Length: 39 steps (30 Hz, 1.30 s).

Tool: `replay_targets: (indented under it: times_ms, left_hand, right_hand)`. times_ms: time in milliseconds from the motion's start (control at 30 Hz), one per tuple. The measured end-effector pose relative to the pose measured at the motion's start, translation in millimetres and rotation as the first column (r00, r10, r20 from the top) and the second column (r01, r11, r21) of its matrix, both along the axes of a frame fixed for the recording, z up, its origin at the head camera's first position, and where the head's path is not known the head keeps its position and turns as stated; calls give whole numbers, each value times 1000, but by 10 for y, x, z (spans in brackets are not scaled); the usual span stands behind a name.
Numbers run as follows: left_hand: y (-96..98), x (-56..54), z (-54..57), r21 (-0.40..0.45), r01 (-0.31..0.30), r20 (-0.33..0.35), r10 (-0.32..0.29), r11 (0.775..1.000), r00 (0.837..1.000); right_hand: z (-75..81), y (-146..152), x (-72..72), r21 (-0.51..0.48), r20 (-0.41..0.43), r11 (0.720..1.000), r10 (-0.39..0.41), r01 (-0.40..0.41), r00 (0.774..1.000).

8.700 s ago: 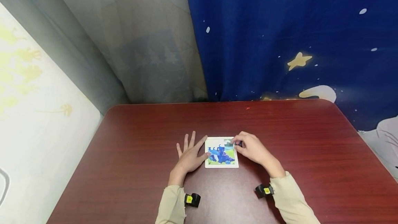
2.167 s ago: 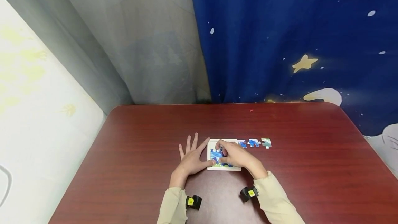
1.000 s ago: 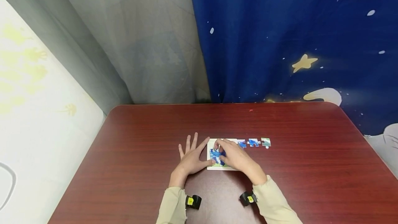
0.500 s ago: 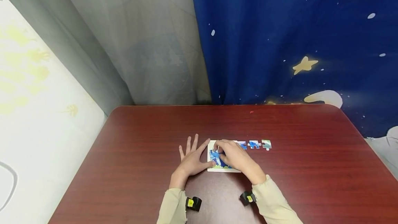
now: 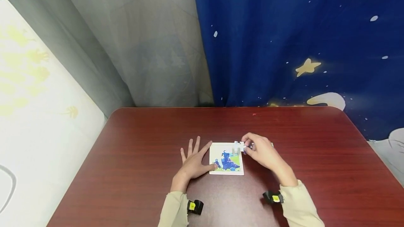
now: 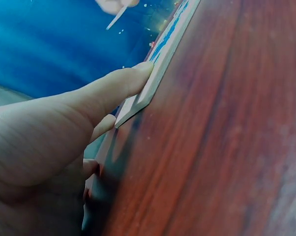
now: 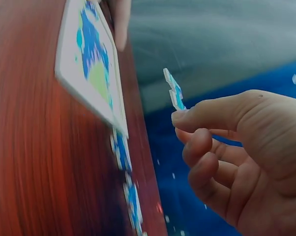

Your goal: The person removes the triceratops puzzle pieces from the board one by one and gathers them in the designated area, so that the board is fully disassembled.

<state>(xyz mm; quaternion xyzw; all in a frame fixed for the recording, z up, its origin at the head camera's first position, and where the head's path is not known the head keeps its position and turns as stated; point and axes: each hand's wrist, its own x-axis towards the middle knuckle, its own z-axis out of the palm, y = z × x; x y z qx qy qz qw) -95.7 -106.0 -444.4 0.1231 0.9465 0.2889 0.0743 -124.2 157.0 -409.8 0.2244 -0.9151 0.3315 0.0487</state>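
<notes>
A square white-framed jigsaw puzzle tray (image 5: 225,173) with a blue dinosaur picture lies flat on the table. Its upper part shows bare white backing, with pieces along the bottom and right. My left hand (image 5: 193,165) is spread beside it, thumb resting on the lower left of the puzzle and index fingertip at the upper left corner. Between thumb and index finger, my right hand (image 5: 262,152) pinches a puzzle piece (image 7: 173,89), raised above the tray's upper right corner. The right wrist view shows this piece clear of the tray and the other fingers curled.
Loose puzzle pieces (image 7: 121,153) lie in a row right of the tray, mostly hidden behind my right hand in the head view. A small red speck (image 5: 254,114) is near the far edge of the brown table (image 5: 151,136). Curtains (image 5: 157,45) hang behind it.
Earlier, several pieces left the tray and were laid in a row on its right. Since half a second ago, my right hand has lifted another piece and moved right. My left hand has stayed put.
</notes>
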Motion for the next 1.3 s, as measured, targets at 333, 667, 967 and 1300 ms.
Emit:
replay_targets:
  times_ms: [333,667,967,1300]
  left_hand:
    - [-4,-3,0,-3,8,3,-8,1000,1000]
    - [1,-21,12,-6,4,13,-4,1000,1000]
    - [16,-18,4,-7,2,12,-2,1000,1000]
    - [6,-4,-6,-6,-1,4,1,1000,1000]
  right_hand:
    - [-79,361,112,26,105,999,-33,31,994]
    - [-199,314,147,13,183,1000,-24,23,983]
    - [-231,261,163,66,162,998,-12,2,987]
    - [-299,209,165,80,125,997,-23,13,992]
